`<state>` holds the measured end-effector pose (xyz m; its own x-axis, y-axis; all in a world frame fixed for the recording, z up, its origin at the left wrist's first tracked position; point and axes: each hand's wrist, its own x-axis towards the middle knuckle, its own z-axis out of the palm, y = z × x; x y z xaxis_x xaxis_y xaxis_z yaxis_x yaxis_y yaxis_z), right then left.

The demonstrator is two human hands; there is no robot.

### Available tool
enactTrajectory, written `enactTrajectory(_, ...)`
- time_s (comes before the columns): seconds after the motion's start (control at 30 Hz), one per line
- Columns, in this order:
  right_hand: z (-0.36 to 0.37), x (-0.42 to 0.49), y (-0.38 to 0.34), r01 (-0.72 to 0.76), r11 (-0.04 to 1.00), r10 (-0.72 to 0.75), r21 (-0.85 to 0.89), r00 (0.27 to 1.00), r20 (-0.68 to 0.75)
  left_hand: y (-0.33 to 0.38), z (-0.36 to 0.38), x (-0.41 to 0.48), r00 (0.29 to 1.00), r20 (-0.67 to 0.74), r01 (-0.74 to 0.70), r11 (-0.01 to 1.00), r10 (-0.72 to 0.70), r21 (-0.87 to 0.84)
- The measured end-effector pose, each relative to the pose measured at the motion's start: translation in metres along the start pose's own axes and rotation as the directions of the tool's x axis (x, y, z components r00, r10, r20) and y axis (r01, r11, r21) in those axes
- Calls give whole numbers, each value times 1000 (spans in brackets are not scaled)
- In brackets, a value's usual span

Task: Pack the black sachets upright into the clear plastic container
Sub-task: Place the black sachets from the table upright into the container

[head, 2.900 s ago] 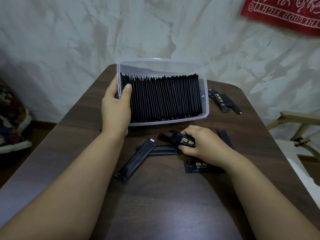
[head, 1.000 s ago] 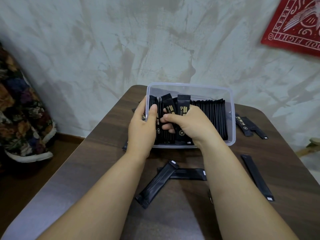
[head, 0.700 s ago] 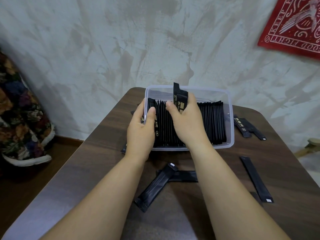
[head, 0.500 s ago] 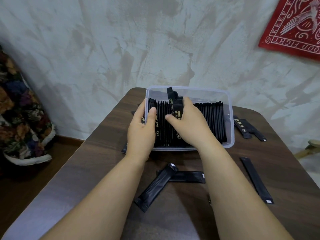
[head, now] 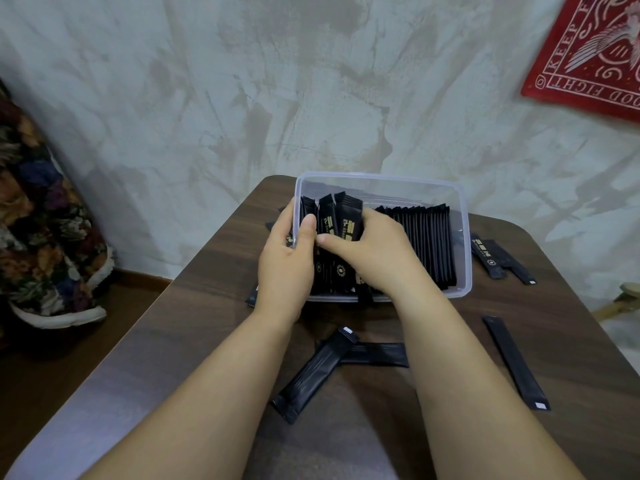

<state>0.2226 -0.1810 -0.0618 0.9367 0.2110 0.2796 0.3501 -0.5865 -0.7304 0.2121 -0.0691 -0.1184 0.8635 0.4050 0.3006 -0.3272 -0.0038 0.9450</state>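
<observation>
A clear plastic container [head: 463, 216] stands on the dark wooden table [head: 207, 323], packed with a row of black sachets [head: 429, 244] on edge. My left hand [head: 285, 265] grips the container's left wall, thumb inside against the sachets. My right hand [head: 374, 252] is inside the left part of the container, closed on a few black sachets with gold print [head: 341, 220] that stick up above the row. Two loose sachets [head: 311, 374] lie crossed between my forearms, another loose sachet [head: 514, 360] lies to the right.
More sachets [head: 498, 261] lie on the table right of the container, and some peek out at its left side [head: 252, 296]. A plastered wall rises behind the table. A floral fabric bundle [head: 41, 216] sits on the floor at left. A red cloth [head: 595, 53] hangs at upper right.
My right hand picked sachets off the table and brought them into the container. In the last second it shifted them left, toward my left thumb. My left hand stayed on the container wall.
</observation>
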Motion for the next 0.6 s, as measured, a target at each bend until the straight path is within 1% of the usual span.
enactTrajectory(0.1, -4, 0, 0, -19, 999, 16, 32, 997, 71, -1, 0, 0, 1000, 5, 0, 1000, 0, -7)
enactTrajectory(0.2, -14, 1, 1, -28, 1000, 29, -8, 985, 169, -2, 0, 0, 1000, -3, -1, 1000, 1, 2)
enactTrajectory(0.27, -17, 1, 2, -19, 999, 26, -37, 978, 205, -1, 0, 1, 1000, -6, -6, 1000, 6, 14)
enactTrajectory(0.33, -17, 1, 3, 0, 998, 12, -67, 982, 188, -1, 0, 1, 1000, -2, -9, 1000, 9, 19)
enactTrajectory(0.4, -17, 1, 3, 18, 996, -7, -85, 991, 135, -1, -1, 1, 1000, -1, -10, 1000, 10, 16)
enactTrajectory(0.5, -16, 1, 2, 2, 1000, 0, -23, 998, 66, -2, -1, 1, 1000, 8, -14, 1000, 14, 16)
enactTrajectory(0.53, -15, 0, 1, 0, 1000, 0, 1, 997, 71, -2, -1, 2, 1000, 10, -8, 1000, 8, 14)
enactTrajectory(0.6, -14, 0, -1, -9, 1000, 6, 21, 992, 129, -2, -1, 2, 1000, 17, 2, 1000, -2, 8)
